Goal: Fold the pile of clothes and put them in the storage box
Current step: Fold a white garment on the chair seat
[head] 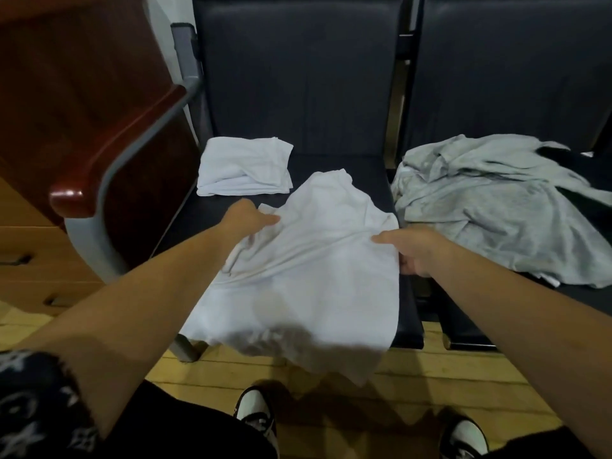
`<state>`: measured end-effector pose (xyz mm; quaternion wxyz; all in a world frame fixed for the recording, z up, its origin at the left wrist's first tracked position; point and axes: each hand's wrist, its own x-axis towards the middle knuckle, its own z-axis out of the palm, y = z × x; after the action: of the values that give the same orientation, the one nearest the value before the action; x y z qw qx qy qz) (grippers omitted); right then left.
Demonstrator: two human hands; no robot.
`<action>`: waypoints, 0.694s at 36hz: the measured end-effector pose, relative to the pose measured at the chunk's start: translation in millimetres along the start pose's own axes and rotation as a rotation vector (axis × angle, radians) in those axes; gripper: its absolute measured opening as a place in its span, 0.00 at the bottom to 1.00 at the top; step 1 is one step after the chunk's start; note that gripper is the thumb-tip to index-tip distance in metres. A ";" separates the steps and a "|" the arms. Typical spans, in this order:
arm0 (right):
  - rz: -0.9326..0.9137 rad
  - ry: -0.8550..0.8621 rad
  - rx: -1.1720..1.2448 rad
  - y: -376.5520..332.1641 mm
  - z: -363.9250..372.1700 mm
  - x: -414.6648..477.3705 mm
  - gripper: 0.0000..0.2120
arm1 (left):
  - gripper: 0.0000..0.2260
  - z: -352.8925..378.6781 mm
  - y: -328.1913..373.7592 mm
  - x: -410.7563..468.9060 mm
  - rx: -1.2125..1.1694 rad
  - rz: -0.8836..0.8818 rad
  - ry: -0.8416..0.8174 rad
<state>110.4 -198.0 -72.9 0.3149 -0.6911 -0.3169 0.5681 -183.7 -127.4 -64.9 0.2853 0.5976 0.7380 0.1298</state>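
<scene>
Here we hold a white shirt (308,266) stretched flat on a dark seat (298,94), probably to square it for folding. Our left hand (251,220) pinches its upper left part. Our right hand (414,250) grips its right edge, thumb on top. Just beyond the left hand lies a folded cloth (243,167). Right of the right hand, a grey pile (490,207) waits unfolded. No storage box is in view.

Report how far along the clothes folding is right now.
Done: one folded white garment lies on the seat, back left. In hand: the left hand and right hand hold a white shirt spread there, unfolded. Left: the crumpled grey pile on the next seat, and boxing everything.
</scene>
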 end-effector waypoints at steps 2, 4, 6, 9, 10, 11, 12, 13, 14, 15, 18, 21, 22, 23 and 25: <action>-0.003 0.015 0.019 3.2 0.5 0.3 0.08 | 0.21 4.1 4.6 -2.1 0.056 0.011 -0.033; -0.048 0.052 0.055 3.3 2.3 0.4 0.08 | 0.20 3.6 11.1 -8.6 0.037 0.016 -0.085; -0.073 0.065 0.151 0.8 2.3 1.3 0.12 | 0.13 -4.0 15.6 -14.5 -0.177 0.017 -0.159; -0.035 -0.082 0.414 -12.1 -4.7 -11.8 0.15 | 0.12 -28.3 19.7 -31.4 -0.683 -0.021 -0.208; -0.029 -0.128 0.480 -18.3 -9.2 -17.0 0.16 | 0.10 -40.2 22.0 -39.6 -0.811 -0.037 -0.213; -0.036 -0.159 0.523 -24.6 -14.2 -23.6 0.16 | 0.08 -51.8 25.0 -48.8 -0.894 -0.049 -0.215; -0.047 -0.188 0.554 -31.7 -18.7 -29.9 0.16 | 0.06 -63.5 28.0 -56.8 -0.948 -0.053 -0.211; -0.062 -0.207 0.584 -38.8 -23.2 -35.7 0.16 | 0.06 -76.1 30.6 -64.6 -0.986 -0.042 -0.198; -0.080 -0.211 0.611 -46.9 -26.7 -41.7 0.16 | 0.06 -88.8 31.9 -70.9 -1.024 -0.020 -0.184; -0.099 -0.198 0.617 -54.0 -30.0 -48.2 0.17 | 0.08 -101.9 33.7 -79.9 -1.064 0.008 -0.185; -0.161 -0.186 0.610 -76.2 -39.2 -68.5 0.17 | 0.08 -136.8 39.1 -104.5 -1.126 0.044 -0.148; -0.247 -0.223 0.594 -96.8 -43.0 -83.2 0.17 | 0.05 -157.8 48.5 -125.6 -1.178 0.074 -0.109; -0.293 -0.239 0.584 -104.0 -44.2 -89.5 0.17 | 0.06 -163.0 52.4 -133.2 -1.197 0.095 -0.094; -0.336 -0.242 0.579 -110.2 -45.6 -93.3 0.18 | 0.05 -167.1 54.7 -138.9 -1.201 0.118 -0.074; -0.407 -0.240 0.560 -122.4 -48.4 -99.5 0.17 | 0.07 -174.5 57.8 -144.9 -1.187 0.147 -0.010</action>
<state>132.9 -207.3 90.2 0.5592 -0.4294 -0.3147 0.6355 -219.8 -225.3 144.6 0.5643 0.3862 0.4946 0.5365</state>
